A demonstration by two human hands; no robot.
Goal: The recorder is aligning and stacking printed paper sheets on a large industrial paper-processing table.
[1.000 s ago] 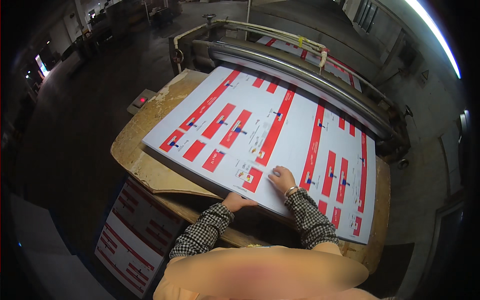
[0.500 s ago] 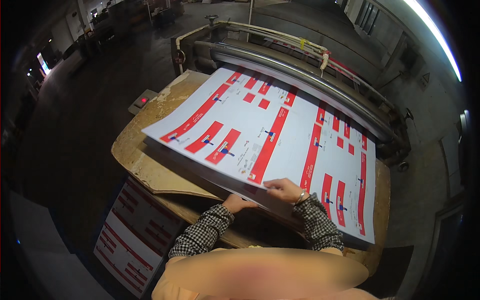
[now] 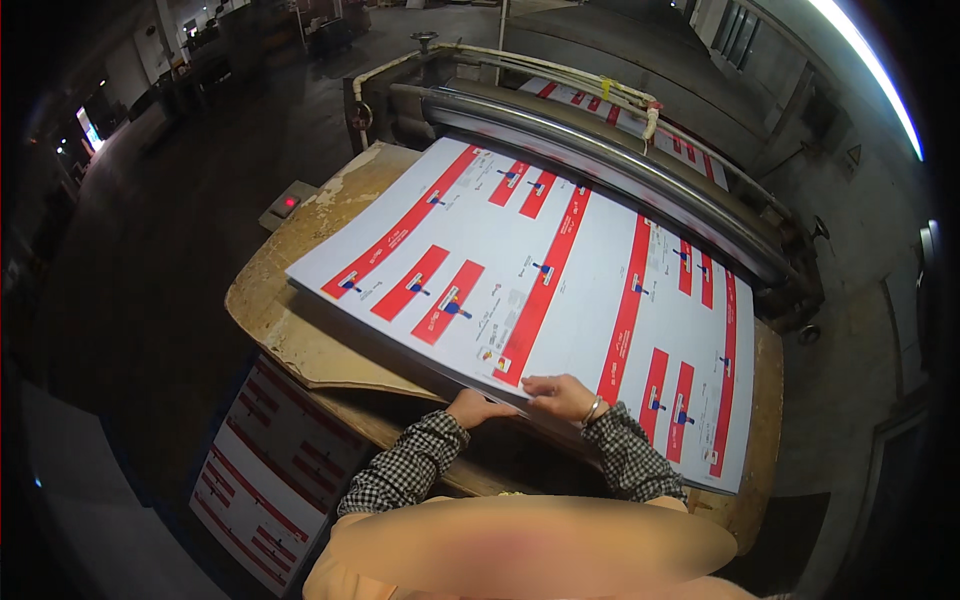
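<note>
A stack of large white printed sheets [image 3: 570,300] with red bars and small blue figures lies in front of a metal roller [image 3: 620,165]. At the stack's near edge, my left hand [image 3: 478,408] has its thumb along the edge; its other fingers are mostly hidden. Just right of it, my right hand [image 3: 565,397] is closed at the top sheet's near edge, fingertips pressed together on the paper. A ring-like bracelet is on the right wrist. Both forearms wear black-and-white checked sleeves.
A worn wooden board [image 3: 270,285] carries the stack. Left of it is a switch box [image 3: 288,203] with a red light. More printed sheets [image 3: 265,490] lie lower left. Beyond the roller, a pale pipe [image 3: 560,70] crosses the machine, above another printed sheet [image 3: 690,150].
The top sheet's near edge, raised before, now rests down on the stack. My right hand has lowered slightly with it. The print by the roller differs, and more printed sheet shows beyond it.
</note>
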